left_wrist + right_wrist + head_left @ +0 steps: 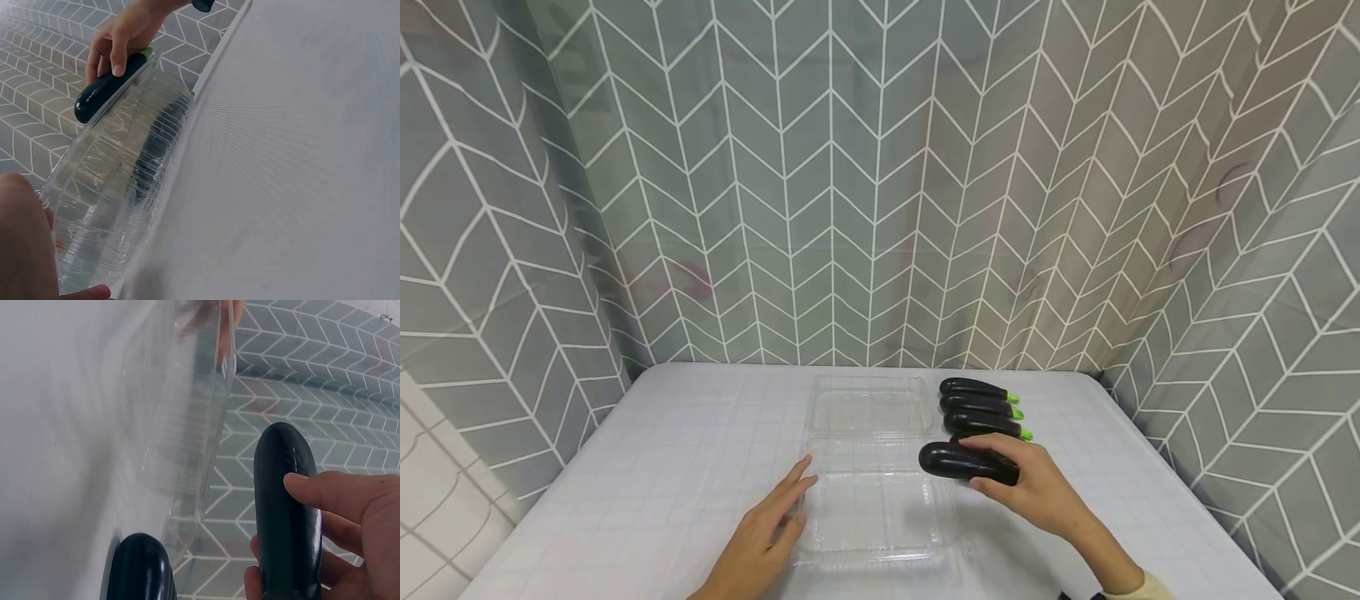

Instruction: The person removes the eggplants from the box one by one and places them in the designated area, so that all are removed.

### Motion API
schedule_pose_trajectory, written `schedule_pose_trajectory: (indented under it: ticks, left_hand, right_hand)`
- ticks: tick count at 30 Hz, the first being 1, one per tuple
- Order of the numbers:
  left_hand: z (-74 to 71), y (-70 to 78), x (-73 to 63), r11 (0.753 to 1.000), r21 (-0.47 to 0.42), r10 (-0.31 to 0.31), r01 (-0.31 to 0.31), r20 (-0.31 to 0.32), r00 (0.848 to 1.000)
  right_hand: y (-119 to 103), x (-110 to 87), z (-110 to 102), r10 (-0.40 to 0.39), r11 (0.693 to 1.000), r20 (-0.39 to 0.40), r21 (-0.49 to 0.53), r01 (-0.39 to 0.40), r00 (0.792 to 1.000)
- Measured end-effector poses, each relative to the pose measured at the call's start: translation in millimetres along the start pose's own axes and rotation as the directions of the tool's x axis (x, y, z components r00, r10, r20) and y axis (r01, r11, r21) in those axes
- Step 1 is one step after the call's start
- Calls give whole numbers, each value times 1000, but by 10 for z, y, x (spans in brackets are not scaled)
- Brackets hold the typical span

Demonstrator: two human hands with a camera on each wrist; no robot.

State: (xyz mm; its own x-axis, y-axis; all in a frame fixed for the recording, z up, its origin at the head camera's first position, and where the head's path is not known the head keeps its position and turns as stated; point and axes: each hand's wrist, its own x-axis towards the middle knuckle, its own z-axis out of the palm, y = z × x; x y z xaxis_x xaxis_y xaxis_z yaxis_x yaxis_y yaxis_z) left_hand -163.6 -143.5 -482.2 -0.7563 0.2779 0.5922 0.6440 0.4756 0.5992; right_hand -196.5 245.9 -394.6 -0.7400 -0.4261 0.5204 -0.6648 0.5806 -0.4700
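My right hand [1026, 483] pinches a dark purple eggplant [943, 461] between thumb and fingers, at the right rim of a clear plastic box [876, 512]. In the right wrist view the held eggplant [284, 519] is raised above the table. The box's hinged lid [868, 408] lies folded back behind its base. My left hand [763, 529] is at the left side of the base, fingers fairly straight and touching its rim. In the left wrist view, part of the left hand [22, 231] shows beside the box wall.
Several more eggplants [973, 404] with green stems lie in a row right of the lid, the nearest mostly hidden behind the held one. A white cloth covers the table [647, 467]. Grey patterned curtains [850, 183] stand behind and at both sides.
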Motion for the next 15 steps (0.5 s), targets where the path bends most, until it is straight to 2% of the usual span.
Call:
schedule_pose_trajectory:
  ticks: [6,11,15]
  left_hand:
    - [1,9,4,1000,2,20,-20,-18,1000]
    - [7,-5,-1,1000,6,-4,4,-12,1000]
    - [6,-15,-8,1000,12,-23,24,-7,1000]
  right_hand:
    - [81,-24,-52,32,999,-10,-28,-32,999]
    - [130,-33,-86,87,995,-2,-48,-87,996]
    - [173,-43,-97,99,993,-1,-66,-99,995]
